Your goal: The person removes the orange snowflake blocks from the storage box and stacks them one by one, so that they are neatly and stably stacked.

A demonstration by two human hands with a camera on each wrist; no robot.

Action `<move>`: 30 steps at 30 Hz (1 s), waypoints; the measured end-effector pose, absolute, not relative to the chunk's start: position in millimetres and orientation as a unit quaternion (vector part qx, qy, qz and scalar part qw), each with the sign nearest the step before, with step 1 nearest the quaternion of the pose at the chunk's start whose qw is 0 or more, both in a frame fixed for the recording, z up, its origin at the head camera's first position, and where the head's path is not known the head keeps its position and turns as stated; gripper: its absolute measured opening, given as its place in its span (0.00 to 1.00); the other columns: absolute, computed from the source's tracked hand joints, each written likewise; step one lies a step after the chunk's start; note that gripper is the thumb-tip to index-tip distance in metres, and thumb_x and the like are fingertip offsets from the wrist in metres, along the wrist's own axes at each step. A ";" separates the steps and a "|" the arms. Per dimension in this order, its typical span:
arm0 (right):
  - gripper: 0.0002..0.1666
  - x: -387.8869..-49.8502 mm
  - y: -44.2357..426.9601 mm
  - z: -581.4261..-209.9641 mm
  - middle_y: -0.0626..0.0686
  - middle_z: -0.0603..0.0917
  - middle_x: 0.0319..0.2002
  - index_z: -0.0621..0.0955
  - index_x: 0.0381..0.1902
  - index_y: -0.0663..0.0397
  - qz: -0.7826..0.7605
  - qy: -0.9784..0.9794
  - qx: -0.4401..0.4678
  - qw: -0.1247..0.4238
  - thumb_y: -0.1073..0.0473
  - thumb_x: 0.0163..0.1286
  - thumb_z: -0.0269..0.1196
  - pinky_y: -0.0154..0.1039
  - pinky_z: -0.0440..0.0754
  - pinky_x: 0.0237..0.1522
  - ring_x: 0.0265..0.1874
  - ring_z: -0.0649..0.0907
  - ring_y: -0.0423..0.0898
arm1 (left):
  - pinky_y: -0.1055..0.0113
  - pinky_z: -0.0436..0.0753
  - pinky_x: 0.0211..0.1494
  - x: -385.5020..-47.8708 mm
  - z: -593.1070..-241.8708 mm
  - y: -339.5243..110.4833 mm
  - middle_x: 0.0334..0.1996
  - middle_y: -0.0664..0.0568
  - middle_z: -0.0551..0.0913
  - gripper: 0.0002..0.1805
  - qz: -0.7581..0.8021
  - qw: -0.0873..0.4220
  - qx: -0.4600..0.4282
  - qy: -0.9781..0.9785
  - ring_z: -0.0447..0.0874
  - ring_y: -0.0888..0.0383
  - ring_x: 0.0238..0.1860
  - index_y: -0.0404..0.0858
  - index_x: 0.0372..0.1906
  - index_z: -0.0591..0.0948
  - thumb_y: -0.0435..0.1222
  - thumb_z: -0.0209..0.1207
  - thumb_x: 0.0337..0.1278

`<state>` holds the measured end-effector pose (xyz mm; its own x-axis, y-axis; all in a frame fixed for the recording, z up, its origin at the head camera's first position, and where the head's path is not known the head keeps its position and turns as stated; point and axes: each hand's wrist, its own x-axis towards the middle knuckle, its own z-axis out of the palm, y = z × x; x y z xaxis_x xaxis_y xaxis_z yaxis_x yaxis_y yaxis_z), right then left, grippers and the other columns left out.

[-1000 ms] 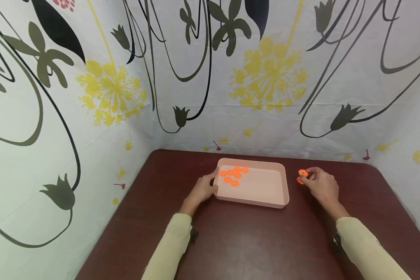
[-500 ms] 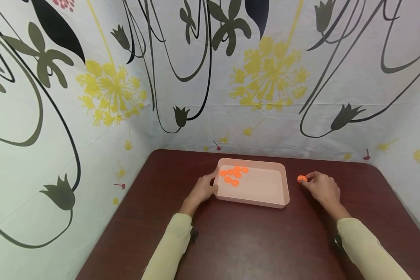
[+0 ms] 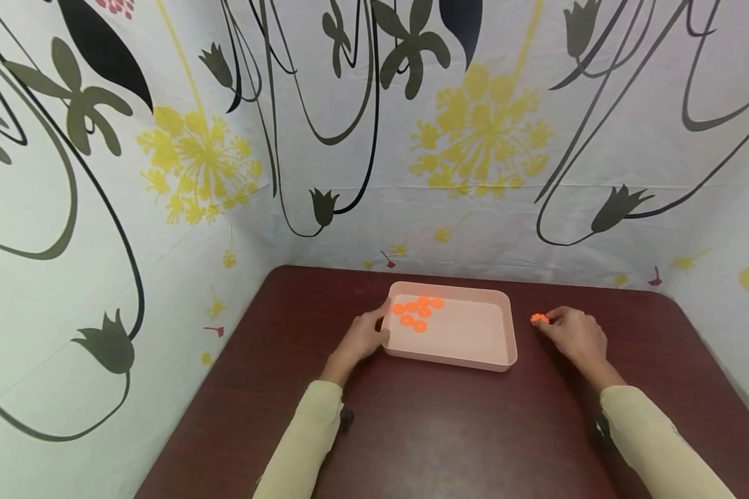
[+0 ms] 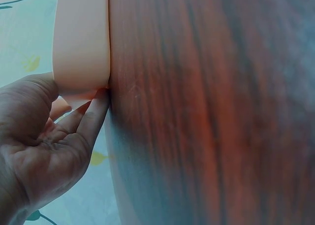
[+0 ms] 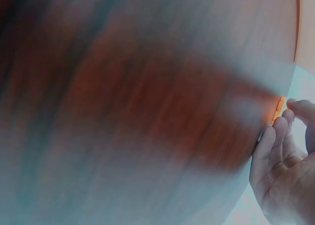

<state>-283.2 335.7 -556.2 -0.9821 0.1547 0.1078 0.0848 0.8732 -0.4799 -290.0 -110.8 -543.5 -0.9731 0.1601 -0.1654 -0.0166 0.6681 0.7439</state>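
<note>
My left hand [image 3: 363, 337] grips the left end of a shallow pale pink tray [image 3: 462, 362], and the left wrist view shows the fingers [image 4: 88, 121] at the tray's end wall. Several flat orange flower-shaped pieces [image 3: 419, 326] lie in the left part of the tray. To the right of the tray, my right hand [image 3: 575, 336] pinches an orange flower-shaped piece [image 3: 539, 318] low at the tabletop. In the right wrist view, the orange edge [image 5: 279, 108] shows beside the thumb and fingers; the hand covers part of it. Whether a second piece lies underneath, I cannot tell.
Both the tray and the hands are over a dark red-brown wooden table [image 3: 462, 430]. A white cloth with a printed flower pattern [image 3: 374, 159] hangs behind the table and along its left side. A dark strap [image 3: 346, 418] shows under the left sleeve.
A second ago two orange flower pieces showed at my right hand, one held above the other. The held one has come down, and now one shows. Left hand and tray stay put.
</note>
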 end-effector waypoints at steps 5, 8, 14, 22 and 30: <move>0.29 -283.2 334.9 -555.4 0.49 0.82 0.21 0.86 0.47 0.62 0.243 -0.965 -0.067 0.066 0.40 0.67 0.71 0.40 0.69 0.20 0.21 0.76 0.47 | 0.66 0.74 0.32 -288.4 -544.4 -110.9 0.80 0.53 0.69 0.44 0.410 0.105 0.045 0.905 0.71 0.51 0.32 0.57 0.84 0.59 0.31 0.59 0.66; 0.30 -283.2 334.8 -555.5 0.49 0.82 0.21 0.86 0.47 0.62 0.242 -0.966 -0.069 0.063 0.39 0.67 0.71 0.40 0.69 0.20 0.21 0.76 0.47 | 0.66 0.76 0.36 -288.0 -544.6 -111.0 0.80 0.53 0.69 0.44 0.412 0.102 0.047 0.904 0.76 0.52 0.40 0.57 0.84 0.60 0.31 0.60 0.66; 0.30 -284.0 335.4 -557.1 0.49 0.82 0.21 0.86 0.47 0.62 0.239 -0.967 -0.070 0.060 0.39 0.67 0.71 0.41 0.69 0.20 0.21 0.76 0.47 | 0.67 0.74 0.33 -287.7 -544.3 -111.2 0.80 0.53 0.70 0.44 0.412 0.102 0.047 0.904 0.72 0.52 0.35 0.57 0.84 0.60 0.31 0.59 0.67; 0.31 -285.6 335.3 -557.9 0.49 0.84 0.23 0.87 0.47 0.60 0.236 -0.967 -0.071 0.062 0.37 0.66 0.70 0.41 0.70 0.20 0.21 0.78 0.48 | 0.66 0.75 0.35 -288.0 -544.3 -111.7 0.79 0.52 0.70 0.44 0.410 0.097 0.051 0.905 0.76 0.51 0.43 0.57 0.84 0.60 0.31 0.60 0.66; 0.29 -285.9 334.4 -557.9 0.49 0.84 0.23 0.86 0.46 0.60 0.225 -0.970 -0.066 0.061 0.38 0.67 0.69 0.41 0.70 0.20 0.22 0.78 0.48 | 0.66 0.72 0.30 -288.6 -543.5 -112.5 0.78 0.51 0.72 0.44 0.409 0.099 0.051 0.906 0.66 0.54 0.28 0.57 0.84 0.59 0.32 0.60 0.68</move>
